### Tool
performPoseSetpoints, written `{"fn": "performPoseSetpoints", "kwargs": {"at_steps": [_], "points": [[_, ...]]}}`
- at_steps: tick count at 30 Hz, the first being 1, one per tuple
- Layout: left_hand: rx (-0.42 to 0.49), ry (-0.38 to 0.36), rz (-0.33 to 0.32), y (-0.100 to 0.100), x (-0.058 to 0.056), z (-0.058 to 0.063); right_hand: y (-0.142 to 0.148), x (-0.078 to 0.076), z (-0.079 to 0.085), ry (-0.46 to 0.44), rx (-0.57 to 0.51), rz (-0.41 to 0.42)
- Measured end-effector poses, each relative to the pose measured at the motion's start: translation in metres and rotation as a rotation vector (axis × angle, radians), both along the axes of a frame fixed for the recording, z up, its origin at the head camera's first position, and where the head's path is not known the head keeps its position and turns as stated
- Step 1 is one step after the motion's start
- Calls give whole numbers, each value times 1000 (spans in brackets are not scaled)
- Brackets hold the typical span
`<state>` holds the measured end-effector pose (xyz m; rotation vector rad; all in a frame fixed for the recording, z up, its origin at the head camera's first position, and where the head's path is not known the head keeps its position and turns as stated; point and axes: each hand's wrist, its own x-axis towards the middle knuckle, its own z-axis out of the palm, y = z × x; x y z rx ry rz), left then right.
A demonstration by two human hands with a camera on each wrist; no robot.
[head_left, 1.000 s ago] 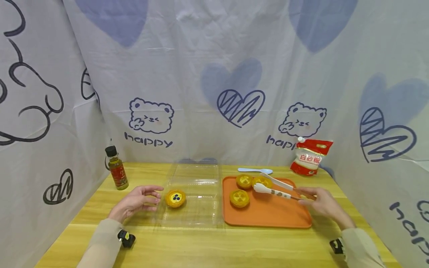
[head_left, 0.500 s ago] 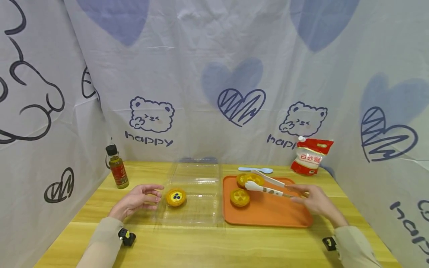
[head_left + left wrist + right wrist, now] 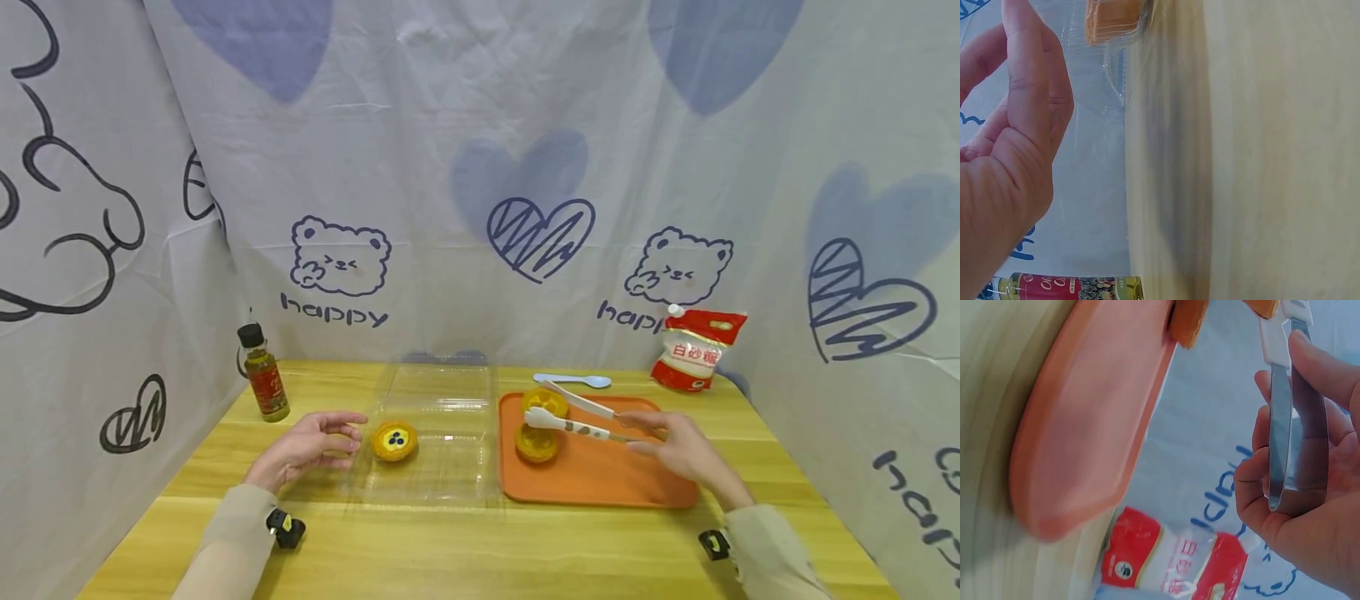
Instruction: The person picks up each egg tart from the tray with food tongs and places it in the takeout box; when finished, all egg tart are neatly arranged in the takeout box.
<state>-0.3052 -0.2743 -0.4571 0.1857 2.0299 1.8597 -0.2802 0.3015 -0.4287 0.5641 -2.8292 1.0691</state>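
My right hand [image 3: 671, 446] grips a pair of metal tongs [image 3: 1280, 437] with white, brown-spotted tips [image 3: 566, 425]. Between those tips is an egg tart [image 3: 546, 400], which in the right wrist view [image 3: 1263, 306] appears raised off the orange tray [image 3: 600, 475]. Another tart [image 3: 536, 446] lies on the tray's left side, partly covered by the tongs; the tart at the back left is hidden behind the held one. My left hand [image 3: 311, 450], fingers loosely bent and holding nothing, is beside the clear plastic container [image 3: 442, 467]. A tart topped with blueberries [image 3: 394, 441] sits in its left part.
The container's lid [image 3: 438, 383] stands raised at the back. A light-blue spoon [image 3: 572, 380] lies behind the tray. At the back right stands a red-and-white sugar bag [image 3: 693, 350], and at the left an oil bottle [image 3: 265, 379]. Printed cloth [image 3: 435, 167] walls the table.
My right hand has moved left with the tongs, carrying the tart from the tray's back middle over toward its left side. The left hand has stayed put beside the container.
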Motion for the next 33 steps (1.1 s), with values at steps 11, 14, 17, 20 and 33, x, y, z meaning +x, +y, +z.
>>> {"fn": "performPoseSetpoints", "kwargs": {"at_steps": [11, 14, 17, 20, 33], "points": [[-19, 11, -8, 1, 0, 1, -21, -2, -3, 26, -48, 23], [-22, 13, -9, 1, 0, 2, -27, -4, -6, 19, -76, 35], [-18, 10, -12, 1, 1, 2, -35, -4, -6, 15, -92, 48], [-13, 9, -15, 1, 0, 2, -45, -4, -6, 21, -95, 50], [4, 10, -25, 0, 0, 1, -72, -3, -8, -12, -74, 64]]}}
